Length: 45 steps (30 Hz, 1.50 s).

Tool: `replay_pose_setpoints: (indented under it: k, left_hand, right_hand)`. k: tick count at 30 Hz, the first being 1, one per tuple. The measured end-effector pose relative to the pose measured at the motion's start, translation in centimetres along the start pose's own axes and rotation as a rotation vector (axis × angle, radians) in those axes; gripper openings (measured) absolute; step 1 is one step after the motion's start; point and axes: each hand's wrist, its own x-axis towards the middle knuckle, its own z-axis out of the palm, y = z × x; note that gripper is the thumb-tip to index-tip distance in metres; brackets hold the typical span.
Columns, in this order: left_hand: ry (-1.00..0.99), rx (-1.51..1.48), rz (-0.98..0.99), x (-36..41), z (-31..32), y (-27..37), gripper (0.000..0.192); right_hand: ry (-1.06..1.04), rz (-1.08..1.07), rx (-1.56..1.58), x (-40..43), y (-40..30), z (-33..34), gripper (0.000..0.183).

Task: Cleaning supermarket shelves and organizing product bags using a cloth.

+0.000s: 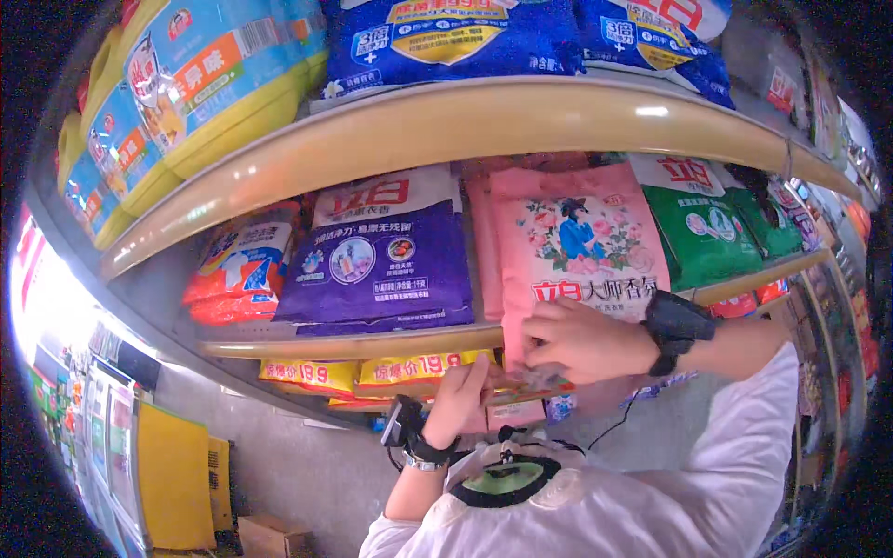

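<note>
A pink laundry powder bag (579,237) with a printed figure and roses lies on the middle shelf, its lower end jutting past the shelf's front edge. My right hand (589,342), with a black strap at the wrist, is at this lower end, fingers bent against the bag. Some of its grip is hidden from view. My left hand (460,390) is raised near the bag's lower left corner, in front of yellow packs (411,373) on the shelf below. Whether its fingertips touch anything cannot be made out.
Purple bags (377,265) and red-orange packs (241,265) lie left of the pink bag, green bags (704,230) right. Above, a shelf edge (488,115) juts out under blue bags (453,42) and yellow jugs (209,77). A cardboard box (272,536) sits on the floor.
</note>
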Motion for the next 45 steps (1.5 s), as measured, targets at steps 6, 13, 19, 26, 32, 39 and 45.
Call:
replay_pose_setpoints:
  k: [6, 13, 19, 26, 32, 39, 45]
  left_hand:
    - [-0.191, 0.115, 0.138, 0.3, -0.3, -1.3, 0.034]
    - [-0.227, 0.152, 0.179, 1.0, 0.4, -1.8, 0.025]
    - [-0.233, 0.183, 0.300, 1.0, 0.2, -2.4, 0.016]
    - [-0.198, 0.088, 0.039, 0.0, 0.8, -1.1, 0.018]
    - [-0.026, 0.176, 0.057, -0.6, 2.4, 0.2, 0.022]
    - [0.039, 0.250, 0.028, -0.8, 2.4, 0.2, 0.022]
    - [0.066, 0.245, 0.153, -1.1, 2.1, 2.6, 0.008]
  right_hand:
    - [0.102, 0.174, 0.060, -3.8, -0.1, 0.0, 0.025]
    - [0.118, 0.077, -0.040, 0.6, -1.8, 2.1, 0.024]
    - [0.082, 0.099, -0.084, -2.3, -1.1, 2.5, 0.022]
    - [0.234, 0.168, -0.009, -8.0, 1.1, 2.7, 0.024]
    - [0.269, -0.056, -0.073, -3.5, -0.6, 4.5, 0.015]
    - [0.248, 0.088, 0.001, -8.1, 0.8, 4.2, 0.019]
    - [0.174, 0.381, -0.039, -15.6, 0.8, 2.9, 0.020]
